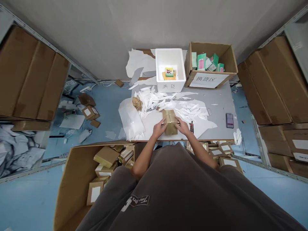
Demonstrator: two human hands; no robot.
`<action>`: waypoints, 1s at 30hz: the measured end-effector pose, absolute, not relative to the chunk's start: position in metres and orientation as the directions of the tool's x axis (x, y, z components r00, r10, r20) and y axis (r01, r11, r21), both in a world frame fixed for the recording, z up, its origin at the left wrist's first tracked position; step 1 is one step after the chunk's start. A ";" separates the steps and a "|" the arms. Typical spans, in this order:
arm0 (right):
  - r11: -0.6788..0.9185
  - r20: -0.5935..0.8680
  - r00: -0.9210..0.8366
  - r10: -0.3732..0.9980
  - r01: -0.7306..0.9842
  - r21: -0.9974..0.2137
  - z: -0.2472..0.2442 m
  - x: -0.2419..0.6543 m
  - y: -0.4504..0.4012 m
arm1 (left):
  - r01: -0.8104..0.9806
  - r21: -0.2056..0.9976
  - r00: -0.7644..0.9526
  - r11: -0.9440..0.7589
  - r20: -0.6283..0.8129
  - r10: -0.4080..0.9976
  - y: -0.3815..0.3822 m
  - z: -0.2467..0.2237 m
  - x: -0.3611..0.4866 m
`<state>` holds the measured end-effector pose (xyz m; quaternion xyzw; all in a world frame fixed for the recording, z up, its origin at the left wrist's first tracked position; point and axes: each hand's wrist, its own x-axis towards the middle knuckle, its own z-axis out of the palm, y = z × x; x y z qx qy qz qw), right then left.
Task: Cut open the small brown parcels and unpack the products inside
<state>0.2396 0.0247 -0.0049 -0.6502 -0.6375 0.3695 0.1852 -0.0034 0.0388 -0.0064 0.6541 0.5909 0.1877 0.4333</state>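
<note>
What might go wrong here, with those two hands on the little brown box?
The brown box is close to the table's front edge, so it might slip off if nudged. The dark tool lies beside the right hand, which might knock it. Anything small put down could get lost among the loose paper scraps.

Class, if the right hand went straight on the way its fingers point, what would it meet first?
The brown box: the right hand points at its side, with fingertips seemingly against it already, though exact contact is hard to judge.
</note>
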 end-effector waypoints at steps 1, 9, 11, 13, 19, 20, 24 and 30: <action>-0.147 -0.243 -0.039 0.969 0.698 -0.701 -0.002 0.239 0.033 | 0.594 0.800 0.196 0.082 -0.243 0.950 0.047 -0.003 -0.004; -0.365 -0.308 0.199 0.930 0.574 -0.733 -0.019 0.215 0.061 | 0.528 0.832 0.247 0.171 -0.343 0.906 0.082 -0.017 0.007; -0.357 -0.311 0.178 0.934 0.522 -0.775 -0.022 0.221 0.039 | 0.464 0.881 0.281 0.091 -0.244 0.928 0.071 -0.023 -0.002; -0.316 -0.332 0.059 0.941 0.501 -0.806 -0.025 0.225 0.010 | 0.412 0.911 0.399 0.022 -0.202 0.894 0.054 -0.029 -0.013; -0.279 -0.384 -0.073 0.921 0.563 -0.778 -0.027 0.215 -0.026 | 0.371 0.928 0.509 0.043 -0.241 0.826 0.031 -0.043 -0.027; -0.283 -0.363 -0.027 0.931 0.575 -0.767 -0.025 0.215 -0.017 | 0.364 0.928 0.454 0.082 -0.254 0.854 0.036 -0.043 -0.027; -0.266 -0.253 0.103 0.962 0.566 -0.781 -0.025 0.221 0.038 | 0.364 0.909 0.292 0.203 -0.318 0.902 0.070 -0.044 -0.018; -0.426 -0.433 0.133 0.891 0.573 -0.700 -0.057 0.218 0.052 | 0.363 0.918 0.428 0.158 -0.315 0.847 0.071 -0.062 0.002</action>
